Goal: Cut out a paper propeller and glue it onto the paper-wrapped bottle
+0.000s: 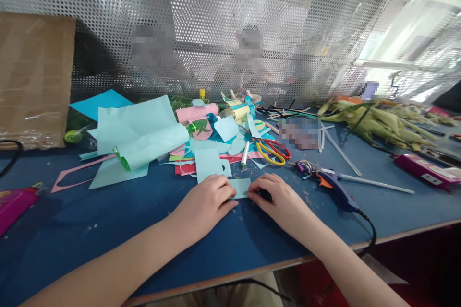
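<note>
A small light blue piece of paper (240, 188) lies near the front of the blue table, between my two hands. The fingers of my left hand (211, 199) are closed over its left end. At the right edge, my right hand (272, 195) pinches it with curled fingers. Just behind my left hand is a larger light blue paper sheet (207, 164). A white marker with a green tip (245, 153) and scissors with yellow and red handles (271, 152) lie beyond the hands. To the right of my right hand rests a blue glue gun (336, 188) with an orange trigger.
A bottle wrapped in light blue paper (154, 146) lies left among paper scraps. Clear glue sticks (342, 151) and corn husks (378, 122) are on the right. Cardboard (36, 76) stands at the left. Pink boxes (427, 170) flank the work area, and perforated metal sheeting (205, 24) rises behind.
</note>
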`<state>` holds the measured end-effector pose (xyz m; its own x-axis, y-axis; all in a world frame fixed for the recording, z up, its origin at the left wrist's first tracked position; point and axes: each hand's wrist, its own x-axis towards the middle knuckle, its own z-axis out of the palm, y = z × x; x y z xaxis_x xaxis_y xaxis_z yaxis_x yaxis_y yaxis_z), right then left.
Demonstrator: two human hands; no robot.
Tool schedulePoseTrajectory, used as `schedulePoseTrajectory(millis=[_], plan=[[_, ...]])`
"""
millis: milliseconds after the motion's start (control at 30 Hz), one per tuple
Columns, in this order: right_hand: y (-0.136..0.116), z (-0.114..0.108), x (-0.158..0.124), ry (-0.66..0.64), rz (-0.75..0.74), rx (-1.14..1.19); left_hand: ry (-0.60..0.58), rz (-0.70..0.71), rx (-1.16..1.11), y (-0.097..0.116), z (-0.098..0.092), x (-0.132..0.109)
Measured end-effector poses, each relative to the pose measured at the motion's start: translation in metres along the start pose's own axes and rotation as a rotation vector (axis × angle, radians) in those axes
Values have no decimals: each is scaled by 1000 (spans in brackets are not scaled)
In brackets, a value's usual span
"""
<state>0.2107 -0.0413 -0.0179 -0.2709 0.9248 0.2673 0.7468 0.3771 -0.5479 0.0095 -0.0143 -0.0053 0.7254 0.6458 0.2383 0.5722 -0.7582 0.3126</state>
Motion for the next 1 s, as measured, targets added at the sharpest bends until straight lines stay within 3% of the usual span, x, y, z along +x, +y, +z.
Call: schedulePoseTrajectory(millis=[267,633,1000], plan=[[-4,0,-1,23,-23,-73,20,-69,-56,1,0,3],[1,-1,0,23,10,5,29,2,-10,-3,2,2],[-4,0,0,14,-24,-60,41,-74,-37,0,1,7]])
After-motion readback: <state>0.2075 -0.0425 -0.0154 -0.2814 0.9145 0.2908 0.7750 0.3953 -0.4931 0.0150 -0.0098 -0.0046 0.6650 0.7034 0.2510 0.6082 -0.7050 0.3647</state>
